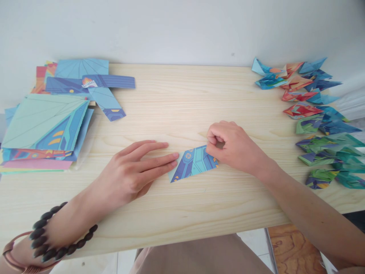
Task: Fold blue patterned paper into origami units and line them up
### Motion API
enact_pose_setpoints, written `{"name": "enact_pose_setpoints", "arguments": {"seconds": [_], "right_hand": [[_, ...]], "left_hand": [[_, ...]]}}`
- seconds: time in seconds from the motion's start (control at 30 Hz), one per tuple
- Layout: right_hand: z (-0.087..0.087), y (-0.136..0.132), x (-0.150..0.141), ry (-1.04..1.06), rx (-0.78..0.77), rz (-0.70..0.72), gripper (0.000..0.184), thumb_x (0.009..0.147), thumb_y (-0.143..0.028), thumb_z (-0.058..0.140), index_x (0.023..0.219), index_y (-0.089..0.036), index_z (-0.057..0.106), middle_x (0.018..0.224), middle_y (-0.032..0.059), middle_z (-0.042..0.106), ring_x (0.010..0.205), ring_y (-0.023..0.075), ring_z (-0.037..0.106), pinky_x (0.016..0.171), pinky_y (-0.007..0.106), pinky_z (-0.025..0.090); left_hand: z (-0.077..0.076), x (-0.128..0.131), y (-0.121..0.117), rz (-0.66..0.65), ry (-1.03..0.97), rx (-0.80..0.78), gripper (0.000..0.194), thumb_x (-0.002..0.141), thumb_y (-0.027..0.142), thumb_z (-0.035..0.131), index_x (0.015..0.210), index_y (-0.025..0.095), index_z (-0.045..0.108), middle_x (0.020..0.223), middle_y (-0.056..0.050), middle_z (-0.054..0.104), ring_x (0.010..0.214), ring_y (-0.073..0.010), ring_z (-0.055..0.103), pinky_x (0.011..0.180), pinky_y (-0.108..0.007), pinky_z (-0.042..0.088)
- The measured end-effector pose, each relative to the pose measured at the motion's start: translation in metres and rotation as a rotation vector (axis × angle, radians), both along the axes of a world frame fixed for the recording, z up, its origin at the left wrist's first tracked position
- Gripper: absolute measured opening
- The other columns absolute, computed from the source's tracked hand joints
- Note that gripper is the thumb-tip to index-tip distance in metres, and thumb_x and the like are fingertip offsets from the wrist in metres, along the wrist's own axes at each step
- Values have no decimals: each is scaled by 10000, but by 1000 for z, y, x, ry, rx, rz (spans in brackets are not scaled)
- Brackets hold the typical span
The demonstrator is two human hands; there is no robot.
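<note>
At the left of the frame, a stack of patterned paper sheets (42, 121) sits near the counter's (185, 220) left side, with a blue paper strip (116, 81) reaching inward at upper left. Below, the left hand (128, 171) lies palm down, fingers extended and slightly parted, gripping nothing; its fingertips touch the left end of the folded patterned paper (194, 165), which lies flat at the middle of the frame. The right hand (236, 146) is curled nearly closed, thumb and forefinger apparently pinching the paper's right end.

The step looks like holding and shaping a fold. From here, a move of the right fingers calls for a light, exact pinch, with the left fingertips steadying the slanted end so the edges stay aligned.

Bare wood stretches above the hands to the wall (182, 30), giving most room that way. Toward the bottom, the front edge is nearer. At the right, folded paper pieces (302, 111) crowd together above the right forearm, limiting wide sideways sweeps.
</note>
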State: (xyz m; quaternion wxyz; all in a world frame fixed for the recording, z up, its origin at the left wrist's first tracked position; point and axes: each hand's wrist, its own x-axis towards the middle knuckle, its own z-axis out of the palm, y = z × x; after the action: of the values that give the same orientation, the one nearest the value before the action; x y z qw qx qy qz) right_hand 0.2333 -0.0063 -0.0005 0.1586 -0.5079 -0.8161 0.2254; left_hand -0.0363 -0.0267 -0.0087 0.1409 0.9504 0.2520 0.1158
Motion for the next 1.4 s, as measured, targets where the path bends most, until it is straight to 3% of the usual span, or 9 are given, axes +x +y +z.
{"name": "enact_pose_setpoints", "arguments": {"seconds": [0.23, 0.43, 0.53, 0.63, 0.77, 0.9, 1.03, 1.2, 1.4], "right_hand": [[-9, 0, 9, 83, 80, -27, 169, 663, -79, 466, 617, -189, 346, 600, -30, 402, 614, 119, 383, 633, 252, 289], [-14, -2, 8, 136, 110, -25, 73, 832, -228, 483, 783, -176, 491, 759, 7, 539, 725, 136, 495, 732, 281, 329], [-14, -3, 8, 127, 102, 65, 165, 884, -319, 465, 905, -177, 547, 850, 23, 582, 805, 148, 530, 797, 302, 324], [-14, -3, 10, 108, 94, 115, 180, 853, -344, 524, 922, -183, 565, 899, 34, 576, 847, 159, 527, 827, 308, 330], [-14, -2, 13, 128, 91, 92, 158, 798, -310, 599, 877, -176, 575, 945, 47, 551, 912, 168, 509, 835, 299, 347], [-16, 1, 16, 223, 45, 40, 137, 795, -300, 597, 806, -167, 566, 802, 12, 549, 728, 121, 492, 685, 250, 368], [-20, 5, 18, 367, -73, -38, 200, 806, -369, 573, 811, -173, 536, 618, -34, 505, 547, 89, 432, 524, 215, 326], [-22, 4, 14, 359, -28, 47, 133, 817, -306, 544, 801, -176, 521, 618, -37, 510, 549, 78, 444, 539, 207, 333], [-20, -1, 7, 287, 18, 59, 113, 840, -284, 515, 802, -178, 523, 608, -44, 515, 541, 71, 433, 554, 208, 330]], "left_hand": [[0, 4, -4, 19, -57, 50, 427, 833, 120, 503, 1242, 240, 514, 1225, -2, 587, 1248, -237, 420, 997, -433, 419], [5, 30, -10, 221, -98, 32, 153, 829, 308, 581, 916, 195, 636, 1077, -28, 638, 1071, -215, 528, 899, -371, 465], [2, 45, -5, 336, -25, 48, 290, 840, 404, 562, 1034, 192, 601, 1072, -61, 612, 1022, -226, 520, 868, -383, 449], [0, 52, 7, 402, -9, -11, 458, 814, 459, 577, 1189, 201, 523, 1041, -71, 599, 975, -233, 517, 851, -394, 430], [8, 57, 27, 376, 33, -213, 389, 765, 475, 611, 1017, 180, 589, 870, -47, 605, 831, -203, 537, 741, -330, 437], [18, 68, 40, 327, 38, -295, 288, 762, 414, 605, 882, 153, 617, 839, -56, 615, 795, -189, 546, 690, -287, 421], [12, 74, 42, 364, -196, -452, 275, 853, 385, 483, 856, 151, 627, 784, -23, 627, 691, -129, 550, 643, -237, 416], [3, 71, 35, 411, -340, -493, 212, 822, 338, 546, 825, 153, 649, 837, -24, 645, 785, -139, 575, 718, -228, 434], [5, 73, 31, 469, -420, -539, 172, 807, 298, 558, 828, 145, 634, 832, -26, 642, 791, -137, 577, 735, -234, 444]]}}
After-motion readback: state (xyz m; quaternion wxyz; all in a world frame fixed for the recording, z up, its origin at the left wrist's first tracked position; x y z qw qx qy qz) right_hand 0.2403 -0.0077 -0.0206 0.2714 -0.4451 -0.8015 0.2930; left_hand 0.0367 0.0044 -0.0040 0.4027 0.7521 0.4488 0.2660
